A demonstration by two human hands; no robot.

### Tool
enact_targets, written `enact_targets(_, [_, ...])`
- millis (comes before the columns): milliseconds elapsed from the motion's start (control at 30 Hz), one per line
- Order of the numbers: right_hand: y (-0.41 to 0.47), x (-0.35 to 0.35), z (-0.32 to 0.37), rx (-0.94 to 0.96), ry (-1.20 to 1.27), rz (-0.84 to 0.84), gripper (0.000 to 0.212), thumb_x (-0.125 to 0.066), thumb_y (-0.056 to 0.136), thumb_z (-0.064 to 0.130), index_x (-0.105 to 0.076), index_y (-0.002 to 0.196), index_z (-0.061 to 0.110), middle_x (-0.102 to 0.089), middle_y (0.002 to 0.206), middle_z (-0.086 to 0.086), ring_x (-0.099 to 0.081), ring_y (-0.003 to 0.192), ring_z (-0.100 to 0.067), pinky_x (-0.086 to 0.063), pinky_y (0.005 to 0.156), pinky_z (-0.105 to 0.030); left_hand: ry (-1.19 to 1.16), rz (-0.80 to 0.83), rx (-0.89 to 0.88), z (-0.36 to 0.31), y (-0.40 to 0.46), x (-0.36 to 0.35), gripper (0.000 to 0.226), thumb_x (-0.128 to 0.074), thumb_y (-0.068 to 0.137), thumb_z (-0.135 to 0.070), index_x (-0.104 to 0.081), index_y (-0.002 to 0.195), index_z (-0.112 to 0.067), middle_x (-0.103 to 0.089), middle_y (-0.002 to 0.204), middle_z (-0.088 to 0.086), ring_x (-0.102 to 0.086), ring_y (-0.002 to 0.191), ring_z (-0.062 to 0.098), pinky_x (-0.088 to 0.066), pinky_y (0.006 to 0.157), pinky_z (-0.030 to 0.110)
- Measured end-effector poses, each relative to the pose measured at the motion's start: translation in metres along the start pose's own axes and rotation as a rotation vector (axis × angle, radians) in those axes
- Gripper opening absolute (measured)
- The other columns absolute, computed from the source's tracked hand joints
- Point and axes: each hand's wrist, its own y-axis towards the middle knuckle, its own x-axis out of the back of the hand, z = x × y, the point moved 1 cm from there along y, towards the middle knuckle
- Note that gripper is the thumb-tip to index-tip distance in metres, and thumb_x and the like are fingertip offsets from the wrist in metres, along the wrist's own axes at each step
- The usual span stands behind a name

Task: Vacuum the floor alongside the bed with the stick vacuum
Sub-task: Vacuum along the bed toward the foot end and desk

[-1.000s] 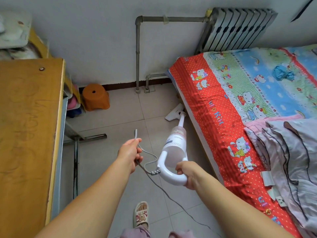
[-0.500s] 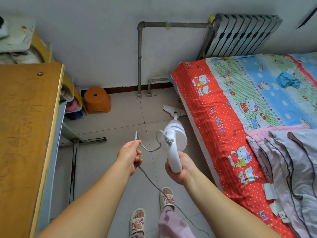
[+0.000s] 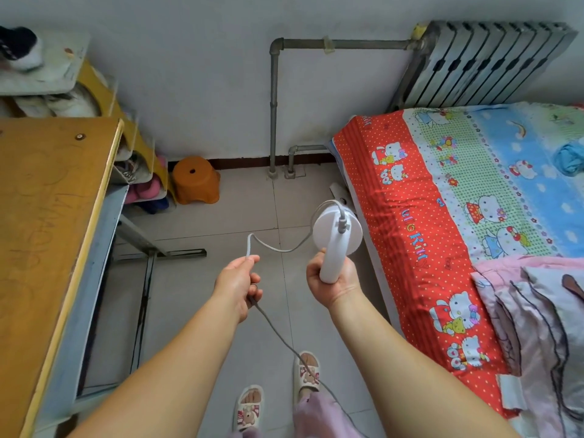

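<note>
Here there is one vacuum [image 3: 337, 230], white, held up over the floor [image 3: 243, 216] just beside the bed [image 3: 401, 197]. It is seen from behind, so its round body hides the tube; only a small white part of the head [image 3: 338, 191] shows beyond it, close to the bed edge. The right hand [image 3: 331, 276] has its fingers curled round the handle. One grey cord [image 3: 278, 248] leaves the back of the handle, makes a loop to the left and passes through the left hand [image 3: 238, 279], which pinches it with curled fingers; from there it hangs down past the feet and is cut off at the bottom edge.

Two slippers [image 3: 305, 371] stand on the tiles, one foot in front of the other. One orange stool [image 3: 196, 180] stands by the wall, next to a shoe rack [image 3: 139, 159]. There are two pipes [image 3: 273, 105] and one radiator [image 3: 486, 61] behind the bed, and one wooden desk [image 3: 47, 222] at the left.

Compared with half a second ago, the vacuum points more straight away from the camera, the head is now almost hidden, and the handle is higher. One second ago only one foot was visible and the body of the vacuum showed from the side.

The things on the rack and on the top shelf are hard to make out. The bed is cut off at the right.
</note>
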Motion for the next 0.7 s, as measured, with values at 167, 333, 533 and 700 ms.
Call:
enact_targets(167, [-0.009,0.008,0.0,0.015,-0.088,-0.08,0.035,-0.036,0.093,0.004,-0.036,0.059,0.015,-0.032,0.033,0.003,-0.033,0.021,-0.01,-0.028,0.028,-0.009,0.017,-0.002,-0.004,0.003,0.0,-0.005,0.018,-0.044,0.098,-0.022,-0.06,0.105,-0.022,-0.038,0.061,-0.001,-0.024,0.032,0.006,-0.036,0.046,0.02])
enact_targets(333, [-0.017,0.035,-0.022,-0.046,-0.192,-0.171,0.035,-0.038,0.089,0.001,-0.032,0.058,0.016,-0.028,0.04,0.004,-0.034,0.024,-0.009,-0.031,0.03,-0.01,0.019,0.012,-0.004,0.007,0.003,-0.011,0.017,-0.044,0.097,-0.02,-0.061,0.102,-0.02,-0.038,0.06,0.0,-0.024,0.03,0.006,-0.036,0.045,0.021])
enact_targets(533, [-0.01,0.052,-0.034,-0.182,-0.341,-0.167,0.031,-0.043,0.086,0.004,-0.037,0.057,0.015,-0.028,0.054,0.006,-0.034,0.036,-0.007,-0.034,0.037,-0.011,-0.002,0.016,0.001,0.007,0.008,-0.012,0.017,-0.045,0.097,-0.02,-0.061,0.102,-0.021,-0.039,0.06,0.0,-0.023,0.028,0.006,-0.035,0.044,0.02])
enact_targets(700, [0.008,0.045,-0.005,-0.123,-0.395,-0.213,0.031,-0.043,0.088,0.003,-0.037,0.061,0.016,-0.032,0.048,0.005,-0.036,0.028,-0.008,-0.036,0.036,-0.01,-0.009,-0.001,0.006,0.006,0.01,-0.007,0.018,-0.043,0.098,-0.021,-0.061,0.1,-0.021,-0.039,0.061,0.0,-0.023,0.03,0.006,-0.036,0.045,0.021])
